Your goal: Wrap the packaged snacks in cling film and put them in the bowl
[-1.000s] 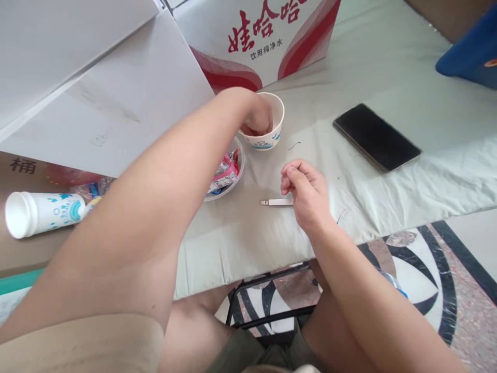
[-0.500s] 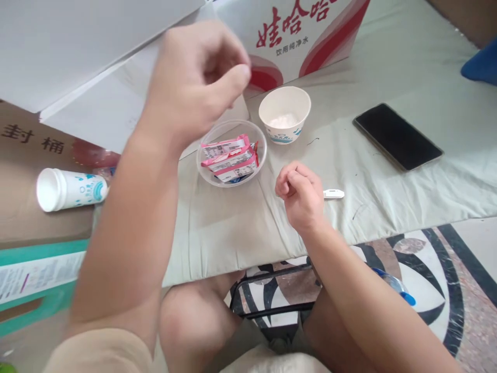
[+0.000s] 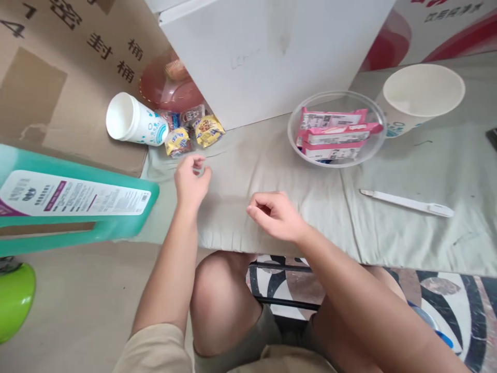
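Observation:
My left hand (image 3: 191, 178) rests on the pale cloth-covered table (image 3: 256, 155), thumb and fingertips pinched together; whether anything small is between them I cannot tell. It is just below several small yellow snack packets (image 3: 194, 138) and a white cup with blue print (image 3: 134, 122) lying on its side. My right hand (image 3: 276, 215) hovers at the table's front edge, fingers loosely curled with nothing in them. A clear bowl (image 3: 295, 124) holding pink packets and a white paper cup (image 3: 423, 93) stand to the right.
A white pen-like stick (image 3: 406, 202) lies right of my right hand. A large white box (image 3: 272, 52) and a cardboard box (image 3: 58, 77) stand behind. A teal bottle with a label (image 3: 77, 199) lies at the left, a green object (image 3: 15, 295) below it.
My left hand came out of the paper cup, rose with pinched fingers, then came down on the cloth at the left. The view swung left. My right hand stayed curled near the front edge.

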The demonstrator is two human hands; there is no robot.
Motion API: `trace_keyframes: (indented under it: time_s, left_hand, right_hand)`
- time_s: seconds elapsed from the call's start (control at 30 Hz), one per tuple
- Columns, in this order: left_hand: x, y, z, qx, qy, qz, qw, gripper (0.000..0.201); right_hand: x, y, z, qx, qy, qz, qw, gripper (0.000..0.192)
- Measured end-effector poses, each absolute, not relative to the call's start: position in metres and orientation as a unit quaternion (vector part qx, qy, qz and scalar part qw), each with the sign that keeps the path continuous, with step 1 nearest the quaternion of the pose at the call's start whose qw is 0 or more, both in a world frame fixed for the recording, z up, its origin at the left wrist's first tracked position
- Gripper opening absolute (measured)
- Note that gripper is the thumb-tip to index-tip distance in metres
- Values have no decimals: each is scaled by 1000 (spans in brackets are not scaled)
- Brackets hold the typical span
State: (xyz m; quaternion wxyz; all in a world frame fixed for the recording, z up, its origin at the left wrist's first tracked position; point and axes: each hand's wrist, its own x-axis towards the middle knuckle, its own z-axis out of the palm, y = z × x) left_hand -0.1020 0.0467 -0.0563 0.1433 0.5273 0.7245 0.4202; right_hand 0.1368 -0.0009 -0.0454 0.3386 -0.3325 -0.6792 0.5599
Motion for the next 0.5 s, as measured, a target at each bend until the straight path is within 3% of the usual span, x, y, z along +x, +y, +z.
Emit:
trace_keyframes:
  time_s: [0.1,0.3,0.5]
  left_hand:
    - [-119,81,-60,602,673,425,68,37]
    - [-125,149,-59,642,644,384,156,72]
    - [-128,160,-45,647,669,313,190,64]
  right_hand:
    - [120,1,-51,-330,-706,542,314,28]
    - [110,6,-57,-344,-706,537,306,27]
    - [119,7,-55,-342,-705,537,312,27]
